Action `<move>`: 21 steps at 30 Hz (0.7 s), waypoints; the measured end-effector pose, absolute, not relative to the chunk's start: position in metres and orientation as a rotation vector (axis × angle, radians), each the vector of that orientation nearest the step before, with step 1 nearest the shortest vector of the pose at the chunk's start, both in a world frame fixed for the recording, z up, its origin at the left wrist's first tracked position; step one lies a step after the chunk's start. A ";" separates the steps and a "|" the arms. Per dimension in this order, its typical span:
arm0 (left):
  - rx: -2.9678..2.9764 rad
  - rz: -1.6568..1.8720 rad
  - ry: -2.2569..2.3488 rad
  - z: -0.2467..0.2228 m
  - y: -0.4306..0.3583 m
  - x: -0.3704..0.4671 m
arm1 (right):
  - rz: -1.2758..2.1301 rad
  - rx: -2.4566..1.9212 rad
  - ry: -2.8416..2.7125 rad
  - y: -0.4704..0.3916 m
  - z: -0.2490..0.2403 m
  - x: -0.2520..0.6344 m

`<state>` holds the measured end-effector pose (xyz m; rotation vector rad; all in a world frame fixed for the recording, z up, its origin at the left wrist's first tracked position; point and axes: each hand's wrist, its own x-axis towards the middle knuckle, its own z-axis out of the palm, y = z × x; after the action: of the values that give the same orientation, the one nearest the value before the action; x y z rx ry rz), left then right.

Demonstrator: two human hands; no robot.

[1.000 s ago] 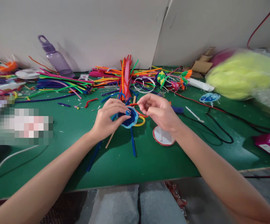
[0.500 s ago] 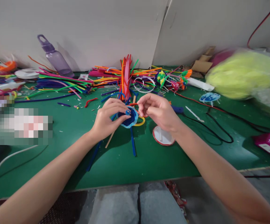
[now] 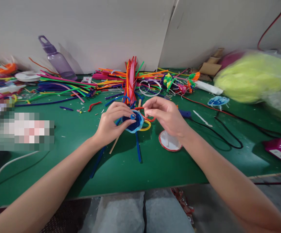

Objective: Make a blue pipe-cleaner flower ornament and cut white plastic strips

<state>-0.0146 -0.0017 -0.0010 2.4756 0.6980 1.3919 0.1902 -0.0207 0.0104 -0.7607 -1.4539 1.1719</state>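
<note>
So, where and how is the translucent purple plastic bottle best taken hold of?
Probably by the loop on its cap, from the front and above. The translucent purple plastic bottle stands near the pale grey wall, and multicoloured fuzzy stems lie before its base, while the loop sticks up free.

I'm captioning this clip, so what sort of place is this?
Probably a craft workspace: colourful craft stems are heaped along the green tabletop, and the left hand holds a blue disc.
</note>
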 end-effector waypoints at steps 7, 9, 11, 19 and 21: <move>2.489 1.362 0.718 0.000 -0.002 -0.015 | 0.915 -0.882 -1.678 -0.025 0.013 0.186; 2.498 1.367 0.707 0.000 -0.002 -0.014 | 0.771 -0.869 -1.761 -0.027 0.013 0.184; 2.509 1.376 0.693 -0.001 -0.002 -0.014 | 0.635 -0.844 -1.826 -0.029 0.012 0.182; 2.554 1.387 0.675 -0.005 0.000 -0.013 | 0.393 -0.779 -1.958 -0.031 0.010 0.176; 2.566 1.400 0.668 -0.005 0.000 -0.013 | 0.377 -0.784 -1.973 -0.031 0.009 0.176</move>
<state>-0.0127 -0.0001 -0.0052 2.5659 0.6678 1.3996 0.1759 -0.0308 0.0089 -0.7837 -1.9725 0.3769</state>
